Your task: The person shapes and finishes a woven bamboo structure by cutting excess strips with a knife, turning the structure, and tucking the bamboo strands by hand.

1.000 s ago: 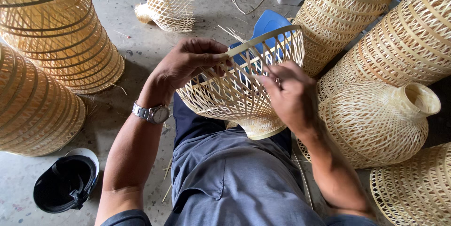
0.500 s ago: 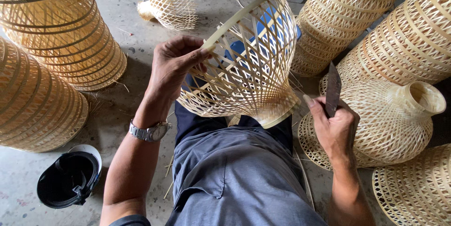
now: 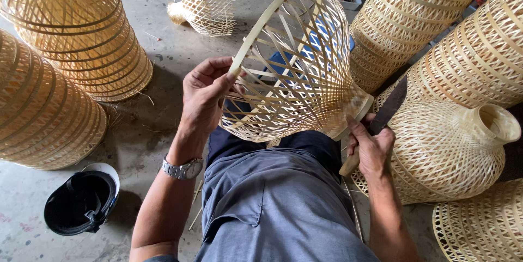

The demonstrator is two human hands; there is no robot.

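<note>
A woven bamboo lamp shade is held tilted above my lap, its wide rim facing left. My left hand, with a metal watch on the wrist, grips that rim at its lower left. My right hand is closed around the wooden handle of a dark-bladed knife, whose blade points up and right beside the shade's narrow end. My thumb rests against that narrow end.
Tall woven bamboo shades stand at the left, and more stand at the right, with a vase-shaped one beside my right hand. A small shade lies on the concrete floor ahead. A black and white helmet sits lower left.
The shade has been tipped up from lying across my lap to standing on edge. My right hand left the shade, now holds the knife and has come back against its narrow end.
</note>
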